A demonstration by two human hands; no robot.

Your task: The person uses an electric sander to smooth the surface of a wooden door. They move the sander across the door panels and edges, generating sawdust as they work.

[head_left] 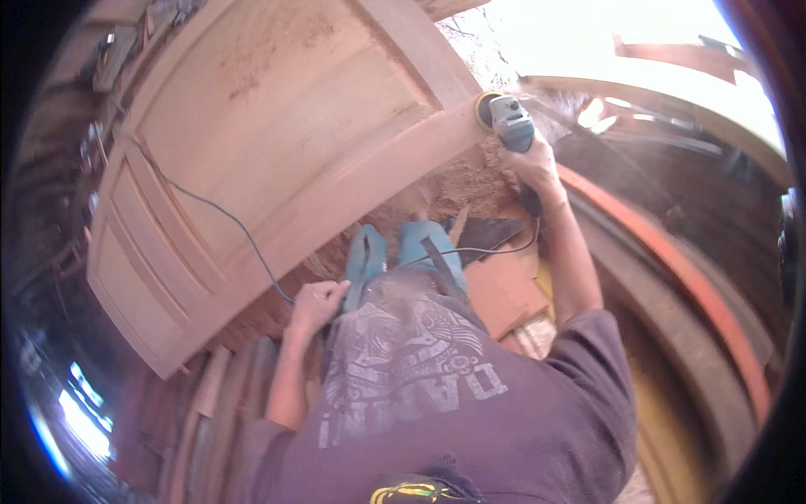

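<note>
My right hand (536, 166) is wrapped round the body of a grey-and-blue angle grinder (512, 124). Its round, yellow-edged disc (484, 110) is at the right end of the near rail of a pale wooden panel door (277, 126); the exact contact is too small to tell. Close to my body, my left hand (317, 304) is closed, with the dark power cord (239, 223) running into it from across the door. The cord shows again past my lap and leads up to the grinder. Sawdust lies on the door's panels.
Sawdust and wood shavings (470, 181) cover the ground beside the door, with flat wood offcuts (502, 290) nearer my legs. Long boards, one with an orange-red edge (672, 260), lie to the right. More timber strips (210, 403) are stacked at lower left.
</note>
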